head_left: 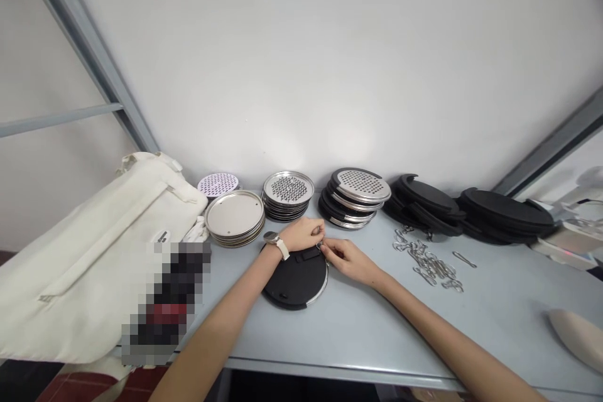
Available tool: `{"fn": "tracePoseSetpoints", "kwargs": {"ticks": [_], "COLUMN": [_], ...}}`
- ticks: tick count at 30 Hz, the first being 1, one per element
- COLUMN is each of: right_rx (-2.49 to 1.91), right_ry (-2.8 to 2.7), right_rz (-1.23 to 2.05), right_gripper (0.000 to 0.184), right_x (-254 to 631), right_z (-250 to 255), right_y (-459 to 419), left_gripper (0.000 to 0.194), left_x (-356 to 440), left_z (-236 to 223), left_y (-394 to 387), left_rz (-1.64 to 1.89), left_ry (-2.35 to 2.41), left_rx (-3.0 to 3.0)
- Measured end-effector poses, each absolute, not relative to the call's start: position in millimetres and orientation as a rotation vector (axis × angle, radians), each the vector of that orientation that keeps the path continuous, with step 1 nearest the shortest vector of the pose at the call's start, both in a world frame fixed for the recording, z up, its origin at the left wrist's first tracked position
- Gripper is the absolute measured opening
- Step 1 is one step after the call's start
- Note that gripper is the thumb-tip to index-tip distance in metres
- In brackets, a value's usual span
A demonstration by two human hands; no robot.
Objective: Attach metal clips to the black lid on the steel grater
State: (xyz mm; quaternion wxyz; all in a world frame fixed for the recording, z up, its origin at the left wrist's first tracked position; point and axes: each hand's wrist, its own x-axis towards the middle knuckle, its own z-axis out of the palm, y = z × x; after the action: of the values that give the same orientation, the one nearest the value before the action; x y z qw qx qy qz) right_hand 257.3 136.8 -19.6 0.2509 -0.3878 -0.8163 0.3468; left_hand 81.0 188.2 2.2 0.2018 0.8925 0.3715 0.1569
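A round black plate (294,279) with a silver edge on its right side lies flat on the grey table. My left hand (304,233), with a watch on its wrist, is at the plate's far edge with its fingers curled closed. My right hand (348,259) comes from the right, thumb and forefinger pinched at that same edge. Between the fingertips of both hands shows a bit of a small metal clip (319,245); most of it is hidden. Right of my hands lies a loose pile of metal wire clips (431,264), with a single wire clip (464,259) beside it.
Along the wall stand stacks of plain metal discs (234,213), grater discs (288,190), grater discs in black holders (362,185), and black holders (428,195) (506,207). A cream bag (94,251) leans at left. A blurred pale object (577,336) is at the right edge.
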Motion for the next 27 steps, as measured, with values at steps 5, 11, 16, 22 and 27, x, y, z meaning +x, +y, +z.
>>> {"fn": "tracePoseSetpoints", "kwargs": {"ticks": [5,11,16,22,27], "right_rx": [-1.039,-1.038,-1.066,-1.082,-1.078], "right_ry": [-2.232,-2.246,-2.226,-2.202,-2.199], "right_rz": [0.938,0.919,0.896,0.854,0.858], "right_gripper": [0.03,0.03,0.031,0.03,0.028], "right_x": [258.7,256.9,256.1,252.8,252.0], "right_z": [-17.6,-13.8,-14.8,-14.7,-13.8], "right_y": [134.4,133.2,132.5,132.0,131.3], "left_gripper": [0.012,0.014,0.018,0.021,0.02], "left_x": [81.0,81.9,84.2,84.0,82.7], "left_z": [4.0,6.3,7.7,7.3,8.4], "left_y": [182.4,178.0,177.5,176.7,175.7], "left_rz": [0.453,0.436,0.427,0.387,0.35], "left_ry": [1.126,1.183,1.196,1.213,1.228], "left_rx": [2.562,2.66,2.738,2.765,2.75]}}
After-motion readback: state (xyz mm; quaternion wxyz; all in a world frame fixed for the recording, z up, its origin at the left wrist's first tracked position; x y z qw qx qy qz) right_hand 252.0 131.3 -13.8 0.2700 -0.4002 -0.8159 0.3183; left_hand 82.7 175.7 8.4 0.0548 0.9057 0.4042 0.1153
